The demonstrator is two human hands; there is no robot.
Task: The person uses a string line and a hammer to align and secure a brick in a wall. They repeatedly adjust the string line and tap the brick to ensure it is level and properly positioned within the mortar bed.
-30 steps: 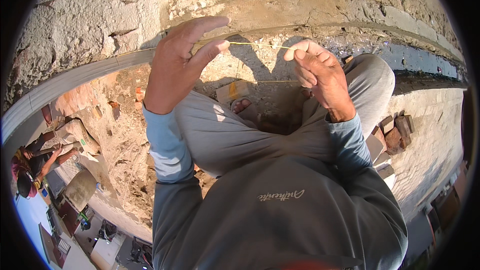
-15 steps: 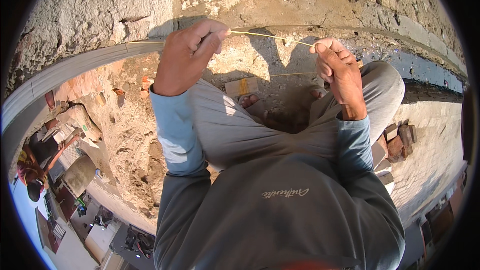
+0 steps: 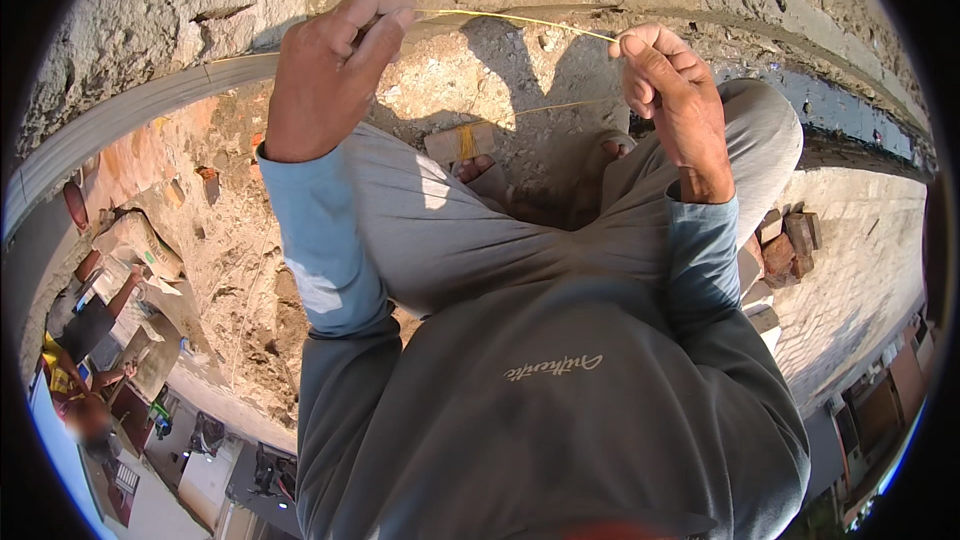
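Between my two raised hands runs a thin yellow string (image 3: 515, 19), bowed slightly upward. My left hand (image 3: 335, 70) pinches one end of this span between thumb and forefinger. Closed around the other end is my right hand (image 3: 675, 80), thumb against the curled fingers. More string leads from the right hand down to a small pale block (image 3: 445, 145) with yellow turns wound about it. That block lies on the rubble ground by my feet. A long grey metal bar (image 3: 130, 125) reaches from the left toward my left hand, with a thread passing over its end.
A rough, crumbling masonry surface (image 3: 180, 10) lies ahead. Several bricks (image 3: 790, 245) are heaped at the right by a pale paved strip (image 3: 860, 240). At the far left is another person (image 3: 90, 340), with a sack (image 3: 150, 245) nearby. Broken, dusty ground (image 3: 235, 280) spreads left of my knee.
Both hands have shifted up in the picture, the left one also leftward, so the string span between them is longer. The person at far left has changed posture.
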